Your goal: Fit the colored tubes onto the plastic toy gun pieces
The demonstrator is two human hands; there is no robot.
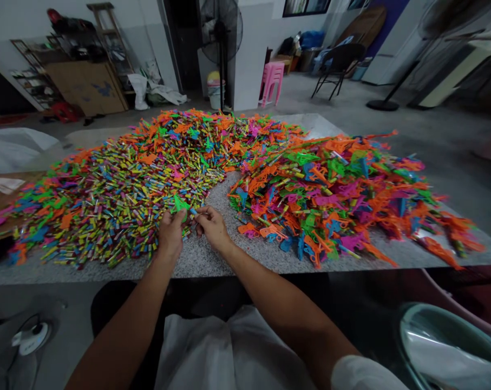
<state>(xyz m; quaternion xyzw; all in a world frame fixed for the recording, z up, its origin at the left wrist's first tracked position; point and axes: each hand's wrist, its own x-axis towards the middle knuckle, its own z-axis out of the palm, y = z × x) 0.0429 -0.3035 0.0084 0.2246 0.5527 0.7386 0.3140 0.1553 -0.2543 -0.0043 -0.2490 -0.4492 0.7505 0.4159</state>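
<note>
One heap (119,200) spreads over the surface (202,260) to the person's (204,352) left and curves round the back; a second heap (330,195) lies right. Behind stands a fan (220,40), stools (273,76) right of it, a chair (345,58) farther over. A tub (410,338) sits near the person's right.

left hand (171,234) holds a green plastic piece (181,202), right hand (213,227) a blue tube (194,211); from the hands, small tubes (119,203) heap at nine o'clock on the surface (208,264), bright plastic pieces (330,200) at three, a fan (221,30) at twelve.
</note>
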